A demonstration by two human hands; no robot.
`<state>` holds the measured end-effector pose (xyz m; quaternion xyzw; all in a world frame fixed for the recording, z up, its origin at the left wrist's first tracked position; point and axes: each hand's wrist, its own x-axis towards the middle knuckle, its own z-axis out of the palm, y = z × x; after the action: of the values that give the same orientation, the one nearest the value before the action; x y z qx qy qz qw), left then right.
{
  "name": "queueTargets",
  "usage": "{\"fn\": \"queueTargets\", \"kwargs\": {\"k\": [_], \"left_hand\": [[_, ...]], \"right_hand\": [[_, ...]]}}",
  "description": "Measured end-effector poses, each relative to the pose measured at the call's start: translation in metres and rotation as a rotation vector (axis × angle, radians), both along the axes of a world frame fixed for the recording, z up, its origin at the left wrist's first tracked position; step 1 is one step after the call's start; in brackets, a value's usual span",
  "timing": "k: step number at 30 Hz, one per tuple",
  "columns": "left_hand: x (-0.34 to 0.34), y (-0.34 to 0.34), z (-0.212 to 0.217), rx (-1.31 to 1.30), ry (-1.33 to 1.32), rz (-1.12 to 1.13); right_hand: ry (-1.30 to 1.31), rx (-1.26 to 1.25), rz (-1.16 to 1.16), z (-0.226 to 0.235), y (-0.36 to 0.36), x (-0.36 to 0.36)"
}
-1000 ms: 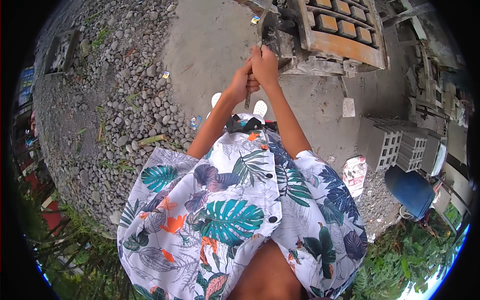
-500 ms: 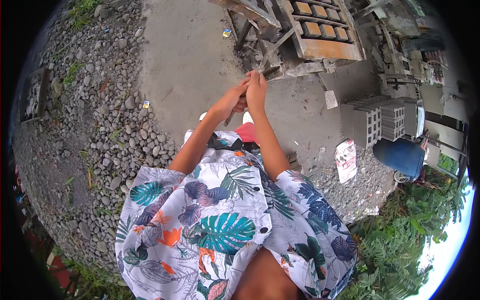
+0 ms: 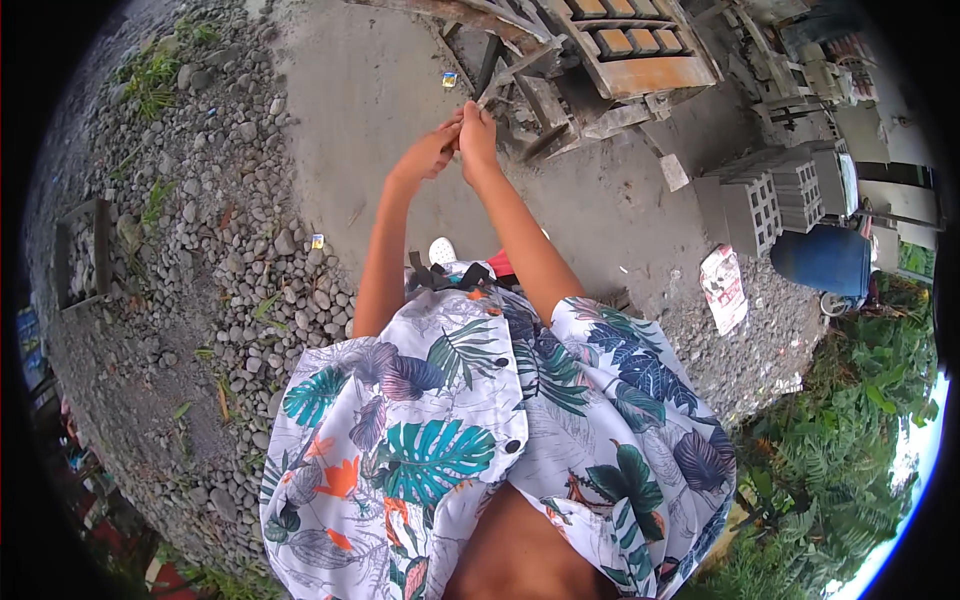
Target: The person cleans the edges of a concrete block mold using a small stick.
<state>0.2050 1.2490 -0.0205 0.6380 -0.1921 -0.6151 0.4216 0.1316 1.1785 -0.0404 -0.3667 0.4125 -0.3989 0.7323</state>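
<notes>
My right hand [image 3: 477, 137] is closed around the near end of a grey, worn bar [image 3: 527, 64] that runs up and right to a weathered wooden frame [image 3: 545, 105]. Close against it on the left, my left hand [image 3: 425, 157] has its fingers curled at the same end of the bar; the fingers partly hide the grip. Both arms are stretched out ahead of me. On the frame sits a wooden mould-like tray [image 3: 655, 75] with rows of orange-topped blocks [image 3: 613, 43] between dark slats.
Loose stones [image 3: 240, 270] border the concrete ground [image 3: 350, 110] on the left. To the right stand grey hollow blocks [image 3: 750, 215], a blue barrel [image 3: 820, 263] and a pale printed sack [image 3: 723, 290]. A wooden box [image 3: 82, 250] lies among the stones at far left.
My hands have moved forward and to the left with the end of the bar. The piece of bar that stuck out below my hands no longer shows. The whole view has shifted slightly.
</notes>
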Motion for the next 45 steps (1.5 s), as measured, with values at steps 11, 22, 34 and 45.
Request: {"fn": "queueTargets", "kwargs": {"k": [11, 22, 34, 45], "left_hand": [[0.0, 0.029, -0.044, -0.059, -0.054, 0.05], [0.005, 0.049, -0.04, -0.111, 0.076, 0.071], [0.006, 0.04, -0.049, -0.144, -0.028, 0.019], [0.001, 0.041, -0.042, -0.112, 0.034, -0.007]], "right_hand": [[-0.071, -0.035, -0.228, -0.023, 0.039, 0.0], [-0.004, -0.089, -0.065, -0.024, 0.061, 0.004], [0.055, -0.102, 0.017, -0.032, 0.049, -0.004], [0.013, -0.06, 0.134, -0.034, 0.04, -0.012]]}}
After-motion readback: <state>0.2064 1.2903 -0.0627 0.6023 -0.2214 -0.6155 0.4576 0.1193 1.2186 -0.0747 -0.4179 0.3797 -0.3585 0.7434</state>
